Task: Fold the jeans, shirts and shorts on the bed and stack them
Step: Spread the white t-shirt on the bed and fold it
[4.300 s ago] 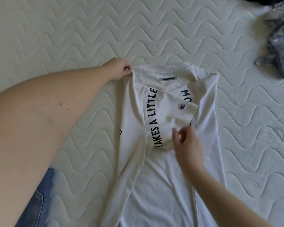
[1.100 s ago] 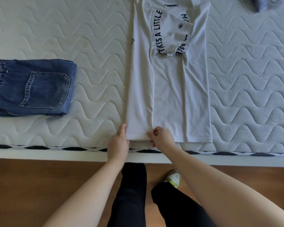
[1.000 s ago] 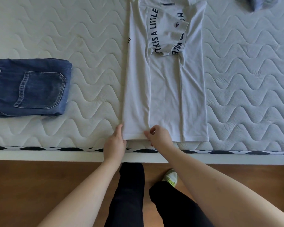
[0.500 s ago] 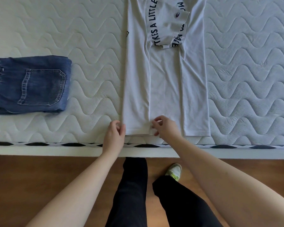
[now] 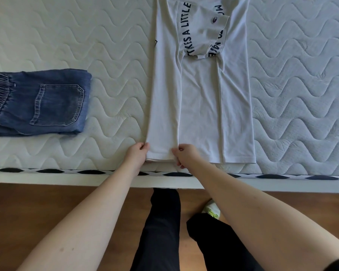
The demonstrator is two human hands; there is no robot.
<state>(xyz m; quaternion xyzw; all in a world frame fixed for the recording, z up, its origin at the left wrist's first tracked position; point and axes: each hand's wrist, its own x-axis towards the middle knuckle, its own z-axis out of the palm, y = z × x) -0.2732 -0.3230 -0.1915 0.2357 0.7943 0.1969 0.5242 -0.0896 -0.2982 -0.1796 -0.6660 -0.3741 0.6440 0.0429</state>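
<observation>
The white shirt (image 5: 200,106) lies flat on the bed (image 5: 301,94), already narrowed into a long strip with both sides turned in over the middle. Its long axis runs straight away from the person, hem at the near edge of the mattress, collar end out of sight past the top of the view. One sleeve with black lettering is tucked across the far part.

Both hands are at the hem, on the left-hand flap. The left hand (image 5: 136,157) has fingers curled round the outer corner, pinching the cloth; the right hand (image 5: 185,156) pinches the same hem at the flap's inner edge, just beside the centre panel. They sit close together, so the right-hand flap's hem has nobody on it.

That matters, I'd say, because the likely next fold carries the hem up toward the collar along that long axis. Lifting from the left side alone could leave the right flap trailing or skewed, so the right hand would probably want to shift across to the far corner first.

Well off to the left, apart from the shirt, sits a folded pair of blue denim shorts (image 5: 39,102), pocket up, near the mattress edge, the obvious base for a stack
</observation>
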